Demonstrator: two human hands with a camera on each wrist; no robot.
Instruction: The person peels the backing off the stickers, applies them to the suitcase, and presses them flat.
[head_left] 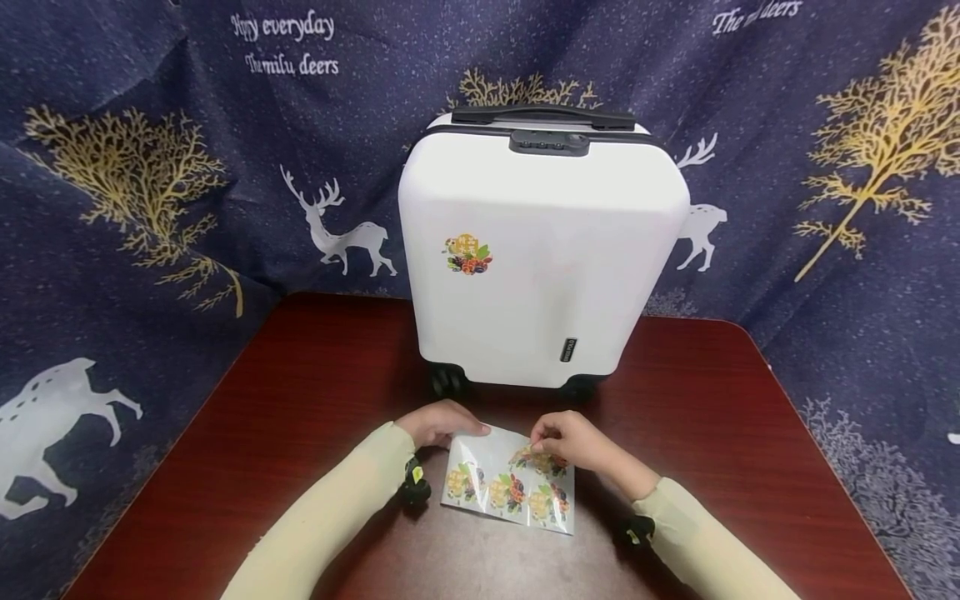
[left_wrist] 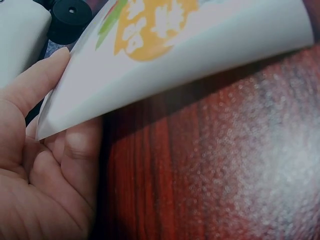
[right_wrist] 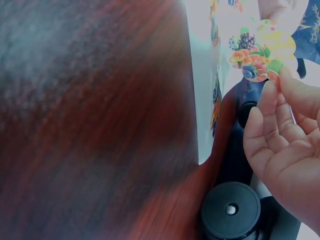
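At eight to nine o'clock, my left hand (left_wrist: 45, 167) holds the corner of a white printed sheet (left_wrist: 200, 56), my thumb (left_wrist: 37, 80) along its edge and my other fingers (left_wrist: 82, 150) bent below. The sheet curves up and away from me toward two o'clock, its lower edge casting a shadow on the red-brown wood-grain table (left_wrist: 165, 150). At twelve sits an orange patch (left_wrist: 150, 37) with white characters, a green leaf (left_wrist: 107, 27) beside it. Glare whitens the wood around four. Near eleven I see a black wheel (left_wrist: 71, 20), next to a white rounded surface (left_wrist: 20, 35) at ten.
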